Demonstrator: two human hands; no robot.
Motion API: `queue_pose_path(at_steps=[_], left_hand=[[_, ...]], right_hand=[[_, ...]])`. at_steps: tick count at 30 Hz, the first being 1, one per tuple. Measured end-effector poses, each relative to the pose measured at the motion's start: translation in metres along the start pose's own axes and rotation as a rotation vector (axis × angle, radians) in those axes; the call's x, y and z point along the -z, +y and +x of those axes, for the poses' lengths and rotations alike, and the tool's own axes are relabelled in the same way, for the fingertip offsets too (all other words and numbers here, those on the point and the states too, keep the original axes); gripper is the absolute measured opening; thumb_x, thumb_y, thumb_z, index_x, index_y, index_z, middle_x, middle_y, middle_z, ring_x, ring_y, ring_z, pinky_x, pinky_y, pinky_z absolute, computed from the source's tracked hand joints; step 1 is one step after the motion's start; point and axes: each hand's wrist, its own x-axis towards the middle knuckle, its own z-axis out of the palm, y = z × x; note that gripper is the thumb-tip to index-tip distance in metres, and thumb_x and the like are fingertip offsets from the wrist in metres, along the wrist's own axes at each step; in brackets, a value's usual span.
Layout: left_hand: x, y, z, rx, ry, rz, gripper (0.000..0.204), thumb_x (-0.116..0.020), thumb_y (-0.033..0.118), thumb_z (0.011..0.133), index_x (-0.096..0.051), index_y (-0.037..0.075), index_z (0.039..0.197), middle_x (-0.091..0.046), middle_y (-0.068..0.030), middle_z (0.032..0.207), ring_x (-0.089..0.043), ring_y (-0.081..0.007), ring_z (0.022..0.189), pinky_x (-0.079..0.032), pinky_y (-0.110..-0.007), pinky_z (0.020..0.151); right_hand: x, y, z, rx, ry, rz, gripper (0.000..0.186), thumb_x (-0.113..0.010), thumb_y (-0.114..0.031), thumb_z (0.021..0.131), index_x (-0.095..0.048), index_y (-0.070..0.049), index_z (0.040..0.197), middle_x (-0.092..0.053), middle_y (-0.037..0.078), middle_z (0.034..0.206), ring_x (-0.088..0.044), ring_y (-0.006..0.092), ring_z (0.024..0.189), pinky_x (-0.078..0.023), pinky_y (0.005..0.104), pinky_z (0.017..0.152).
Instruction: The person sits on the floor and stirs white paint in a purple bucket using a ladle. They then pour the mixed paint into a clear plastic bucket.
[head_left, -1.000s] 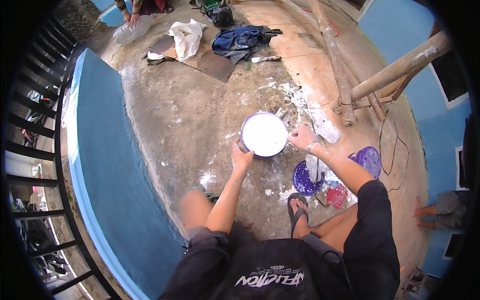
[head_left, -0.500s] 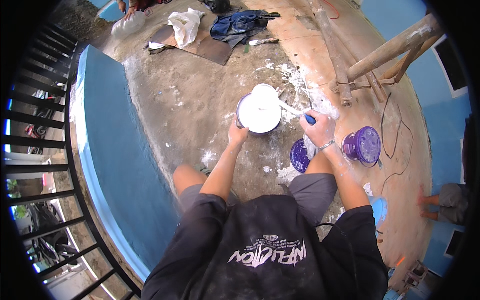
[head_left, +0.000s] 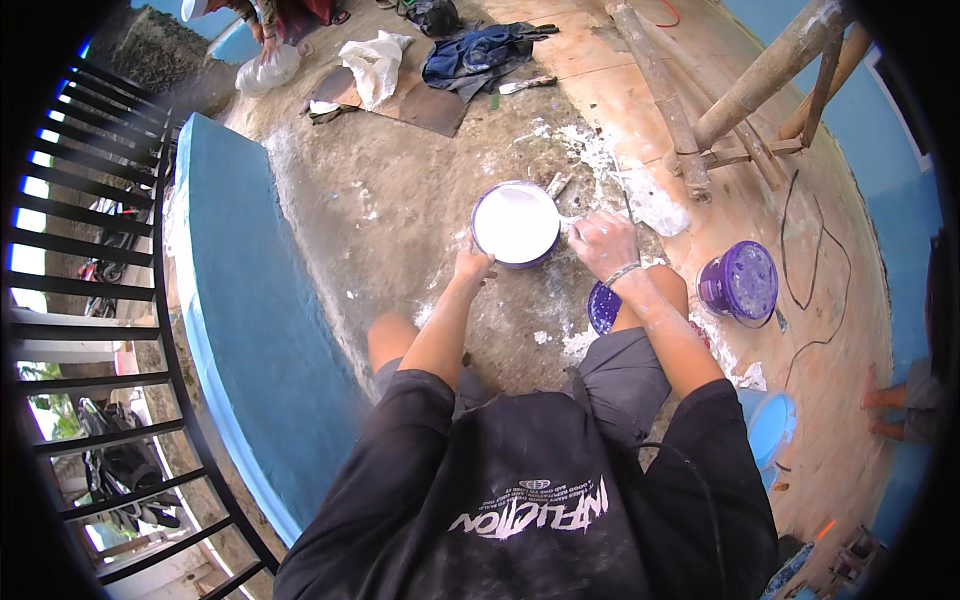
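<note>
My left hand [head_left: 470,262] is closed on the lower left side of a round purple bucket [head_left: 515,222] filled with smooth white material. My right hand [head_left: 605,242], smudged white, grips a white-coated tool [head_left: 569,221] at the bucket's right rim; its head is hard to make out in the white contents, and my fingers cover the handle. A purple lid [head_left: 602,306] speckled with white lies below my right hand, partly behind my leg. A second purple bucket [head_left: 737,282] is to the right, near my right forearm.
Bamboo scaffolding [head_left: 720,120] stands upper right. A low blue wall [head_left: 240,300] and black railing [head_left: 90,230] run along the left. Cloths [head_left: 470,60] lie ahead. A light-blue bucket [head_left: 768,425] is beside me. A person [head_left: 258,30] handles a bag top left; another's legs [head_left: 890,400] show at right.
My right hand moved from beside the rim to lift a coated blue-handled tool, then shifted up-left, with the tool's head lower against the bucket. My left hand stays on the bucket.
</note>
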Motion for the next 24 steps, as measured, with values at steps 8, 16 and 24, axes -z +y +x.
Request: queue_pose_path(at_steps=[8, 16, 24], left_hand=[[-0.003, 0.016, -0.024, 0.025, 0.112, 0.088, 0.089, -0.062, 0.0, 0.09, -0.025, 0.027, 0.166, -0.072, -0.0183, 0.116, -0.076, -0.0258, 0.085, -0.052, -0.033, 0.051], [-0.005, 0.009, -0.024, -0.072, 0.109, -0.108, 0.088, -0.061, -0.006, 0.088, -0.029, 0.022, 0.165, -0.071, -0.0165, 0.111, -0.072, -0.0247, 0.086, -0.062, -0.037, 0.066], [-0.005, -0.012, -0.002, -0.086, 0.109, -0.148, 0.089, -0.065, -0.003, 0.085, -0.033, 0.025, 0.164, -0.071, -0.0159, 0.109, -0.071, -0.022, 0.078, -0.06, -0.037, 0.066]], right_hand=[[-0.091, 0.002, -0.005, -0.597, -0.534, 0.171, 0.035, -0.071, -0.045, 0.079, -0.083, -0.016, 0.094, -0.077, 0.016, 0.088, -0.075, 0.0345, 0.084, -0.058, 0.0461, 0.08], [-0.109, 0.015, -0.039, -0.884, -0.458, 0.547, 0.034, -0.073, -0.04, 0.079, -0.081, -0.007, 0.081, -0.072, 0.01, 0.068, -0.068, 0.0198, 0.064, -0.05, 0.0356, 0.064], [-0.036, 0.009, -0.024, -0.664, -0.19, 0.421, 0.031, -0.073, -0.034, 0.082, -0.081, -0.005, 0.088, -0.075, 0.013, 0.073, -0.072, 0.0237, 0.068, -0.054, 0.0356, 0.065]])
